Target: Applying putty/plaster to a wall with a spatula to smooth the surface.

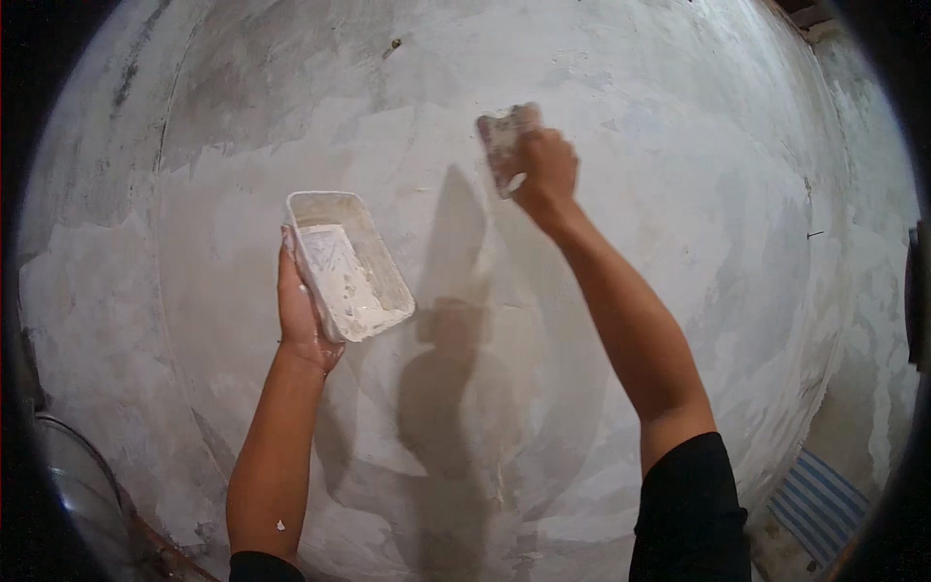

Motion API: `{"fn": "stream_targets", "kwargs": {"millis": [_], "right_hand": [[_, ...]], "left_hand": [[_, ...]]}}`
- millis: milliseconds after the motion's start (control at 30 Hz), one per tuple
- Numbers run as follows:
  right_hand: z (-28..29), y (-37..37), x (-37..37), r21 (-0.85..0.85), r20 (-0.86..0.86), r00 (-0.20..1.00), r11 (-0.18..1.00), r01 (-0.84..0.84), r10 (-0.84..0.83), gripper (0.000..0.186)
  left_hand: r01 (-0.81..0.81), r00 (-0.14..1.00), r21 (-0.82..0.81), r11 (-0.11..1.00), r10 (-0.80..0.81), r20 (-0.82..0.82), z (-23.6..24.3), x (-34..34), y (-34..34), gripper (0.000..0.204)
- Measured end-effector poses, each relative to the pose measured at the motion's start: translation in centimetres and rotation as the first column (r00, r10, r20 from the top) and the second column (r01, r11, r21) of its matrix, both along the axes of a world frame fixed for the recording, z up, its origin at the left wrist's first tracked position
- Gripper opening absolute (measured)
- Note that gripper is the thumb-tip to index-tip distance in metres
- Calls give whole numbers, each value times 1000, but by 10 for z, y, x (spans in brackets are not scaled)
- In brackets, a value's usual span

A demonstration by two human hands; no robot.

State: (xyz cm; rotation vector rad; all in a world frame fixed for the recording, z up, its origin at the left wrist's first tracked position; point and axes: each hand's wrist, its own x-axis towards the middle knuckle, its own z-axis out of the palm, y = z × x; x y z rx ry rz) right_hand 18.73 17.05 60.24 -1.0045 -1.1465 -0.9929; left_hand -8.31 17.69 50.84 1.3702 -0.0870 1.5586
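Note:
My left hand [303, 306] is closed around the side and underside of a white rectangular plastic tub [372, 254], tilted so its inside shows. Whitish wall putty [339, 274] coats the bottom of the tub, with lumps at its lower end. Higher up and to the right, my right hand [549, 167] grips a flat putty scraper [500, 150] against the wall [621, 242]. The scraper is smeared with putty and blurred by motion; its grip is mostly hidden by my fingers. White smears mark my left fingers and forearm.
Patchy pale putty covers the wall's middle, with darker bare plaster above. A small hole [395, 45] lies near the top, and a thin nail [816, 234] juts out at right. A round shiny object [82, 475] stands lower left. Blue striped cloth [819, 504] lies lower right.

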Motion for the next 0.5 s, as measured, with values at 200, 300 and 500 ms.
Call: {"fn": "stream_targets", "kwargs": {"millis": [200,300,500], "right_hand": [[2,22,-61,-50,54,999,999,6,-4,36],[1,10,-46,-56,74,995,996,75,-71,34],[8,-17,13,-94,-92,958,960,263,-272,20]], "left_hand": [[70,996,48,996,-68,-60,-2,3,1,69],[28,997,27,999,-26,-69,-1,2,-1,71],[-28,998,17,999,29,-49,-1,-4,5,72]]}}
